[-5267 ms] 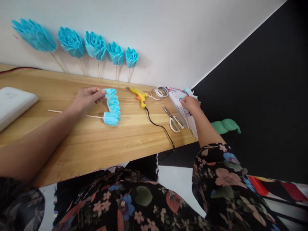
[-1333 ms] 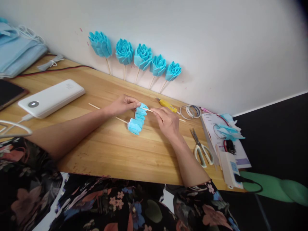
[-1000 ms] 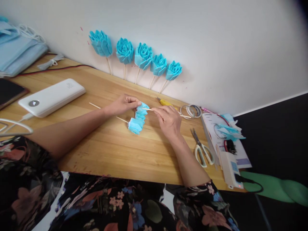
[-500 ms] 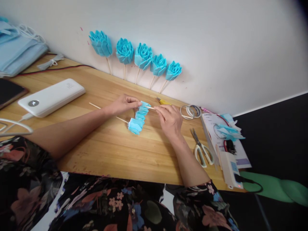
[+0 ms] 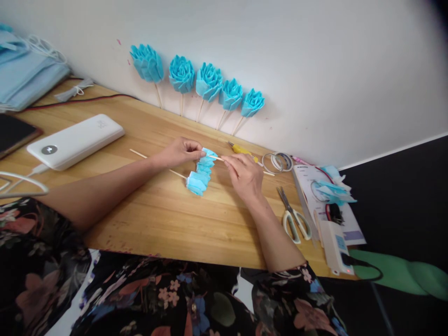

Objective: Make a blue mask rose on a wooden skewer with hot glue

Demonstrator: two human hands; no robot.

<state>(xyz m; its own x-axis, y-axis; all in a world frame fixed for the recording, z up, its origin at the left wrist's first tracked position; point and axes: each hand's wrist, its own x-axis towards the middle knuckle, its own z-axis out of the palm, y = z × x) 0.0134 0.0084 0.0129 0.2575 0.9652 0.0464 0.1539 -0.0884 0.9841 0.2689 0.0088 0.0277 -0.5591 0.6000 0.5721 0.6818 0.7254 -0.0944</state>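
Observation:
My left hand (image 5: 182, 151) pinches the upper end of a pleated light-blue strip (image 5: 205, 164) between thumb and fingertips. In my right hand (image 5: 247, 175) is a thin wooden stick (image 5: 216, 157), whose tip lies across the strip's upper end beside my left fingertips; its other end sticks out past my right hand. The strip's lower end, a bunched fold, rests over the wooden table (image 5: 157, 214). Another wooden stick (image 5: 138, 153) runs under my left wrist to that lower end.
Several blue flowers on sticks (image 5: 209, 83) lean on the wall. A yellow-handled tool (image 5: 240, 149), tape rolls (image 5: 283, 162) and scissors (image 5: 292, 217) lie right. A white power bank (image 5: 77, 142), dark phone (image 5: 16, 135) and blue sheets (image 5: 28, 70) are left.
My right hand and its stick have shifted slightly left, the stick tip now nearer my left fingertips. The strip's top end has moved slightly left.

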